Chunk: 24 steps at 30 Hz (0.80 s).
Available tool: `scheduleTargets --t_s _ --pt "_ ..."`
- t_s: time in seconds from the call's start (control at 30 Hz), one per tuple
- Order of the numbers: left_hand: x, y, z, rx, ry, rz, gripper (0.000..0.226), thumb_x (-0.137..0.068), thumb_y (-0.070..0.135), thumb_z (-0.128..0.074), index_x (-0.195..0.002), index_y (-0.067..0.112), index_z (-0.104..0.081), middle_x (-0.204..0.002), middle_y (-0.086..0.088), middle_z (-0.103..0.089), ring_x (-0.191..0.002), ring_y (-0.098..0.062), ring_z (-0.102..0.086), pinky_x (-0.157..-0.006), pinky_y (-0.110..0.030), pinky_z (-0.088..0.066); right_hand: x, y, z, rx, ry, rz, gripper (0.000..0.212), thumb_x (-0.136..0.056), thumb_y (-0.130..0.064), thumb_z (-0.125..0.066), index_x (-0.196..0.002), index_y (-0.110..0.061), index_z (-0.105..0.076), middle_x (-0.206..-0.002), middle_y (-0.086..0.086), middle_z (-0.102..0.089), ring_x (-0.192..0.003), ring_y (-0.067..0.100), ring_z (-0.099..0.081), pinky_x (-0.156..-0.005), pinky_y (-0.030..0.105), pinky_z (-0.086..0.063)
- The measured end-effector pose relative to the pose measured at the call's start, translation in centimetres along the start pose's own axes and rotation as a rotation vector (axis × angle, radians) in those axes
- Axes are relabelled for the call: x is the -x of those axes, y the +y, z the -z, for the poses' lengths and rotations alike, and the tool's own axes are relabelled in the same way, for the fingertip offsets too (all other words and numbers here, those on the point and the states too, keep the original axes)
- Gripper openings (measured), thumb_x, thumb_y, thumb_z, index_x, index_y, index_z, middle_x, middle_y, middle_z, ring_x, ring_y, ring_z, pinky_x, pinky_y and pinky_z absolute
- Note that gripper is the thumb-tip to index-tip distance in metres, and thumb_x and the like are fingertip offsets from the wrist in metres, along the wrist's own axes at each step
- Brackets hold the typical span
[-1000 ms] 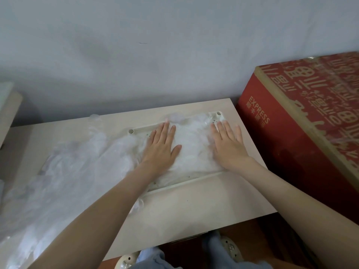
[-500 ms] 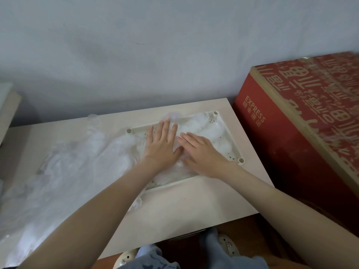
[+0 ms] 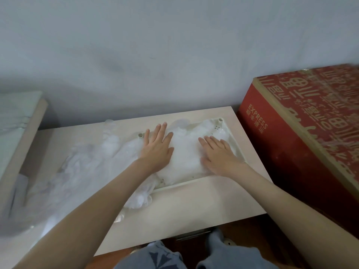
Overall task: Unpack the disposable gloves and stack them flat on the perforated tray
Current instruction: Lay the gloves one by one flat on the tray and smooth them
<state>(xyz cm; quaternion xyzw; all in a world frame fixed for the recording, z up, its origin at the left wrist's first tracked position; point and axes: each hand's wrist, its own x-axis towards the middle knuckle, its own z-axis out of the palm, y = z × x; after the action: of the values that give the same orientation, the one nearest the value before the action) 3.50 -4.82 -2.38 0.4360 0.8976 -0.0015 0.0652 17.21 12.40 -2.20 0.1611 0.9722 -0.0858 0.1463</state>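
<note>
Bench (image 3: 194, 206) is carrying loose gloves (image 3: 87, 171) spilling left of the tray (image 3: 182, 183). We are pressing left grip (image 3: 156, 150) and right grip (image 3: 218, 156), fingers straight and apart, flat on gloves (image 3: 186, 158) piled in the tray. Red box (image 3: 287, 152) is standing beside the bench, rightward.

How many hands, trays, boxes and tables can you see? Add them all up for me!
Hands: 2 (left hand, right hand)
Tray: 1
Red box: 1
Table: 1
Total: 5
Gloves: too crumpled and see-through to count.
</note>
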Motion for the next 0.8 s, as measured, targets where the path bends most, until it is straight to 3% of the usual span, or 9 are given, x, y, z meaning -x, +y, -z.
scheduleTargets --t_s 0.13,0.2,0.3,0.4,0.63,0.8 --pt "1.3 -0.1 -0.6 -0.002 -0.158 -0.096 0.062 -0.100 0.054 -0.020 -0.153 0.027 -0.003 -0.159 -0.004 0.018 -0.146 -0.021 0.017 -0.115 -0.049 0.014 1.7 2.3 0.5 0.071 0.009 -0.100 0.063 -0.099 -0.030 -0.033 -0.153 -0.017 -0.002 -0.161 0.000 -0.004 -0.148 0.018 0.002 -0.117 0.042 0.005" --pt "1.7 0.0 -1.2 -0.042 -0.247 -0.116 0.063 -0.099 0.056 -0.018 -0.153 0.029 0.003 -0.159 -0.003 0.019 -0.146 -0.019 0.019 -0.114 -0.050 0.017 2.2 3.5 0.3 0.065 0.066 -0.154 0.060 -0.097 -0.028 -0.039 -0.150 -0.016 -0.016 -0.156 0.001 -0.017 -0.146 0.019 -0.008 -0.116 0.043 0.003" --pt "1.9 0.0 -1.7 -0.049 -0.282 -0.097 0.065 -0.099 0.056 -0.019 -0.153 0.030 0.007 -0.159 -0.004 0.018 -0.146 -0.019 0.018 -0.113 -0.051 0.018 2.6 5.0 -0.2 0.081 0.254 -0.197 0.033 -0.091 -0.014 -0.044 -0.124 -0.018 -0.049 -0.134 -0.003 -0.043 -0.127 0.019 -0.032 -0.107 0.036 -0.007" --pt "1.6 0.4 -1.6 -0.042 -0.262 -0.094 0.067 -0.098 0.057 -0.022 -0.153 0.027 0.002 -0.159 -0.006 0.018 -0.146 -0.020 0.017 -0.114 -0.051 0.017 2.5 5.6 -0.2 0.052 0.350 -0.236 0.020 -0.094 -0.018 -0.044 -0.105 -0.015 -0.060 -0.119 0.000 -0.051 -0.115 0.022 -0.040 -0.097 0.033 -0.015" --pt "0.5 3.3 -0.4 0.018 0.026 -0.177 0.058 -0.100 0.052 -0.026 -0.146 0.017 -0.028 -0.160 -0.007 -0.003 -0.147 -0.021 -0.005 -0.118 -0.043 0.002 1.9 5.3 0.1 -0.098 0.462 -0.337 0.026 -0.098 -0.023 -0.044 -0.099 -0.008 -0.065 -0.113 0.006 -0.052 -0.109 0.026 -0.040 -0.091 0.036 -0.023" --pt "-0.1 4.5 -1.1 0.054 0.037 -0.257 0.055 -0.101 0.048 -0.029 -0.145 0.015 -0.031 -0.160 -0.008 -0.007 -0.146 -0.023 -0.010 -0.119 -0.040 -0.002 2.2 4.9 0.3 -0.159 0.508 -0.325 0.024 -0.092 -0.013 -0.049 -0.113 -0.009 -0.058 -0.121 0.007 -0.050 -0.112 0.028 -0.041 -0.094 0.036 -0.026"
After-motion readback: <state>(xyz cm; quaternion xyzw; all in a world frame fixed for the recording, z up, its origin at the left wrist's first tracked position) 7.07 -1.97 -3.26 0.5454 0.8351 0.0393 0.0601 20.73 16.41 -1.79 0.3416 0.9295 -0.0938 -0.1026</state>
